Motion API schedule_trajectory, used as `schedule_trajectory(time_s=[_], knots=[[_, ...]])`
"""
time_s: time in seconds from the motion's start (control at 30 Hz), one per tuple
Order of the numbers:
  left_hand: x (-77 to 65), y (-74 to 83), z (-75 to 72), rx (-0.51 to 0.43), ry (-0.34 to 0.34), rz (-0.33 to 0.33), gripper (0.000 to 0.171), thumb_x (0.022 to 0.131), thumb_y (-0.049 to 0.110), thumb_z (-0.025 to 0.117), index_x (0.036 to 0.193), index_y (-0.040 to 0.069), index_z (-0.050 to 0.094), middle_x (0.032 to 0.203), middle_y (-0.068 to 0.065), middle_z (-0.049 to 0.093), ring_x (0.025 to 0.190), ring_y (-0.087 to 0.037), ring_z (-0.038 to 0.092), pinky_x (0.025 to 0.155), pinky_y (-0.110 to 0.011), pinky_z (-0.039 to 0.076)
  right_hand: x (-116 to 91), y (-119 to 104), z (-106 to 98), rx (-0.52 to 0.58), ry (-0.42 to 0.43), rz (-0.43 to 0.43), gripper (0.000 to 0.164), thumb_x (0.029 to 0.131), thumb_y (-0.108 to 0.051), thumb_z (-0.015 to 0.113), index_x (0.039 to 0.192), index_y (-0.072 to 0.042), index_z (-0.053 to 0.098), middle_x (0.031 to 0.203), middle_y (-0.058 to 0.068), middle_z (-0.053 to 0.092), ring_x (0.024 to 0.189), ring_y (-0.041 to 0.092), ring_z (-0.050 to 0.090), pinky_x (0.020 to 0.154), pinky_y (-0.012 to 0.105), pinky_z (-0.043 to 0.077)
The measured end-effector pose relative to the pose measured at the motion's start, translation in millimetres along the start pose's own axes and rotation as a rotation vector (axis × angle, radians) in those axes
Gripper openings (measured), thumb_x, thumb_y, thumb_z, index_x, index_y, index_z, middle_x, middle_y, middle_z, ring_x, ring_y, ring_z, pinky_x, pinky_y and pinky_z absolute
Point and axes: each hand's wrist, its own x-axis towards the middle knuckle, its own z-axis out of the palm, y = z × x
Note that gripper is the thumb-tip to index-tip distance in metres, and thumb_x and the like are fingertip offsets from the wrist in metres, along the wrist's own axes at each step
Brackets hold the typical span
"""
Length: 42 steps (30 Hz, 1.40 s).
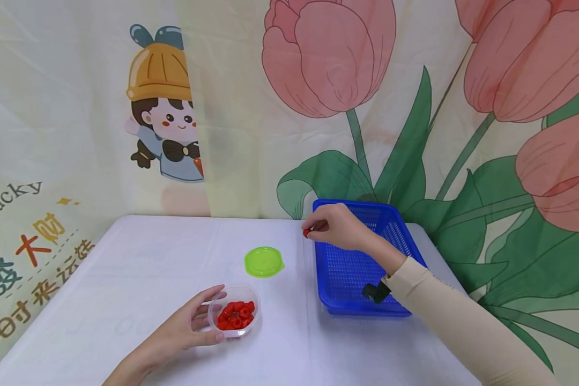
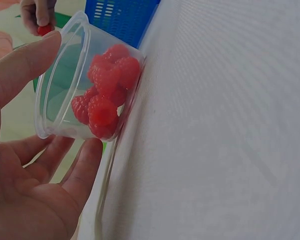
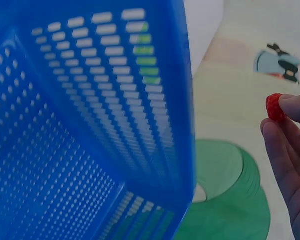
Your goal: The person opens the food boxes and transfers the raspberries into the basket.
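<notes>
At the far left corner of the basket [image 1: 342,310], the right hand [image 1: 338,226] pinches a single raspberry [image 3: 273,107] between thumb and fingers. From where I stand, the fruit looks to be just outside the basket's left rim, touching none of it. Off the basket's near left side, the left hand [image 1: 193,324] curls round a clear tub [image 1: 241,292], thumb on one side and fingers on the other. More raspberries [image 1: 236,315] sit heaped in the bottom of that tub. A green lid [image 1: 264,261] lies flat on the white table [image 1: 173,257], close to the basket's left side.

Carrying one small fruit like this seems to me to ask for a light pinch: just enough thumb to hold it, since a soft berry would likely bruise, though I can't tell whether these are real or moulded. The knuckles do best with a little height over the basket's rim, so that they don't knock it. A low, gentle release should save any berry from bouncing. The left hand needs only mild pressure; squeezed hard, the tub's thin wall could buckle or tip.

On the backdrop [image 1: 236,107], well left of the basket, I can read "Lucky" on a slant, with 發大财 below it and 时来运转 beneath that. I make out no brand or label on the basket, tub or lid.
</notes>
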Motion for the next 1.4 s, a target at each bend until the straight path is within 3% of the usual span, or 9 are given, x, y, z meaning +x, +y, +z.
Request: schedule_trajectory(time_s=[0.27,0.83,1.03,1.4], knots=[[-0.3,-0.5,-0.6,0.003,0.002,-0.002,0.095,0.088,0.02,0.088,0.165,0.023,0.033,0.166,-0.014,0.039,0.147,-0.042,0.047,0.099,-0.015,0.05,0,40,-10,-0.061,0.043,0.06,0.02,0.093,-0.008,0.082,0.113,-0.006,0.082,0.106,0.004,0.079,0.092,0.017,0.076,0.083,0.031,0.063],[0.8,0.6,-0.2,0.002,0.005,-0.02,0.095,0.088,0.022,0.088,0.165,0.024,0.033,0.166,-0.014,0.039,0.147,-0.04,0.048,0.1,-0.018,0.052,-6,94,8,-0.08,0.03,0.194,0.018,0.096,-0.009,0.08,0.113,-0.005,0.081,0.108,0.007,0.079,0.094,0.019,0.074,0.085,0.034,0.063],[-0.1,0.6,-0.1,0.003,0.005,-0.016,0.094,0.088,0.022,0.088,0.165,0.024,0.033,0.166,-0.014,0.039,0.146,-0.041,0.048,0.1,-0.016,0.051,-10,108,17,-0.065,0.003,0.222,0.016,0.096,-0.009,0.079,0.112,-0.006,0.082,0.105,0.005,0.08,0.092,0.016,0.074,0.084,0.034,0.063],[0.2,0.6,-1.6,0.011,0.009,-0.029,0.094,0.088,0.024,0.088,0.165,0.026,0.034,0.166,-0.013,0.039,0.148,-0.04,0.046,0.107,-0.029,0.053,-14,120,28,-0.075,-0.041,0.241,0.014,0.096,-0.008,0.079,0.109,-0.004,0.082,0.101,0.003,0.08,0.09,0.016,0.074,0.082,0.034,0.063]])
